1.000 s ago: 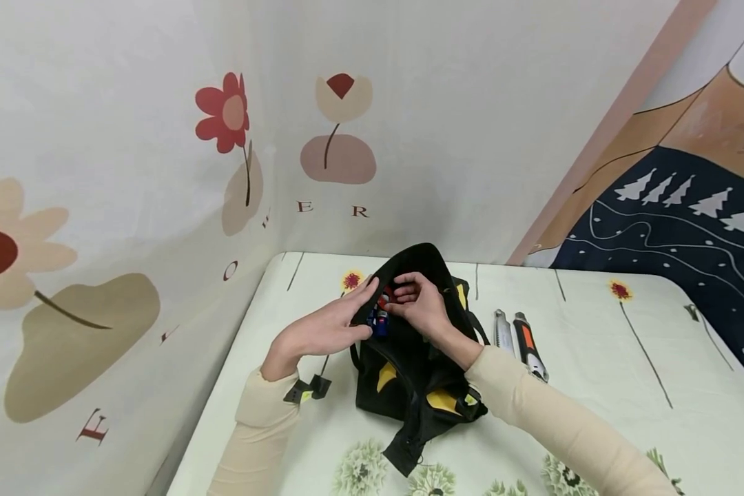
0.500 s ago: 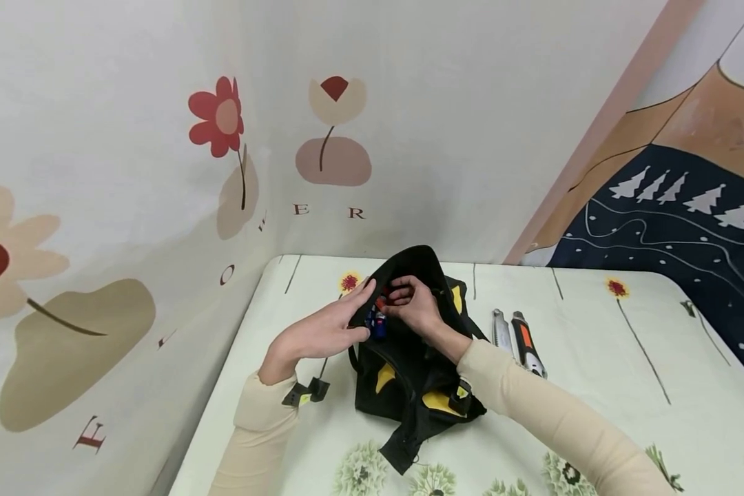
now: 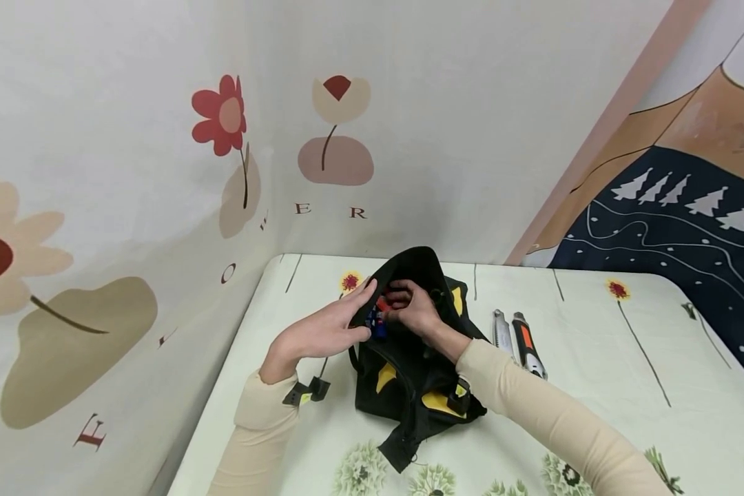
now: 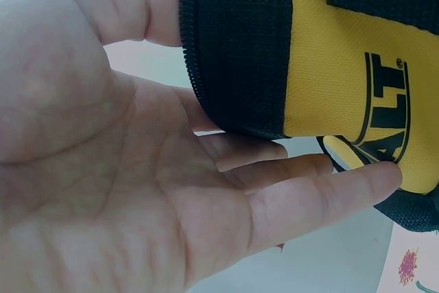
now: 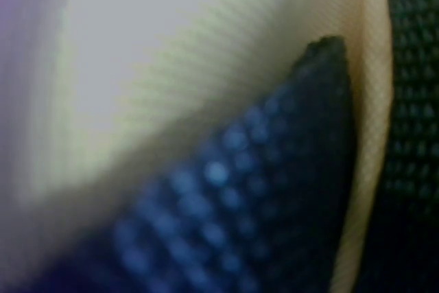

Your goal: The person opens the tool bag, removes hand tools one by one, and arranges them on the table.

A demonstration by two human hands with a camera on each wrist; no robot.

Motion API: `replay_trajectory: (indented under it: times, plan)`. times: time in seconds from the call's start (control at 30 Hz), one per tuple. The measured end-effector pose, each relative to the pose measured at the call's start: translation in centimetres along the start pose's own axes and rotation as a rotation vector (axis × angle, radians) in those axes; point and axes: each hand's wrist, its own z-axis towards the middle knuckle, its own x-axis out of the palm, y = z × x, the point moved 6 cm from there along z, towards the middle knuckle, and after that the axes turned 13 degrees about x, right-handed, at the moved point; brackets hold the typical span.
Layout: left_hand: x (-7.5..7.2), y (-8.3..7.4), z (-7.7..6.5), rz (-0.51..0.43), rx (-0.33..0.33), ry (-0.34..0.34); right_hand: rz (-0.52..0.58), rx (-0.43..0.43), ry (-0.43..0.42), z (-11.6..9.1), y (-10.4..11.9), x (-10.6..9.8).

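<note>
A black-and-yellow fabric tool bag (image 3: 406, 375) gapes between both hands. A small red-and-blue object (image 3: 379, 329) shows in its mouth, beside the right hand's (image 3: 417, 310) thumb and curled fingers; whether they grip it I cannot tell. The left hand (image 3: 328, 329), thumb spread from nearly straight fingers, touches the bag's zip-edged rim (image 4: 186, 53).

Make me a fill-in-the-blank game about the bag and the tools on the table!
The tool bag is black and ____.
In the left wrist view, its visible letters read ____.
Beside it lie ____ utility knives.
The ____ grip reaches deeper into the bag.
Missing words: yellow; ALT; two; right.
</note>
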Motion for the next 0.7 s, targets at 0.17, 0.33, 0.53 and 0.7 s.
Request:
replay_trajectory:
  times: [0.17, 0.33, 0.53, 0.7]
  plan:
    - [-0.02, 0.08, -0.06, 0.003, 0.0, -0.007, -0.042, 0.02, 0.026, 0.15, -0.29, 0.1]
    - [-0.03, 0.08, -0.15, -0.001, 0.004, -0.012, -0.075, 0.018, 0.02, 0.24, -0.47, 0.1]
    - [-0.01, 0.1, -0.13, -0.004, 0.002, -0.014, -0.106, 0.017, 0.013, 0.36, -0.8, -0.02]
    - [-0.04, 0.09, -0.02, 0.001, -0.002, -0.013, -0.12, 0.021, 0.008, 0.19, -0.83, -0.24]
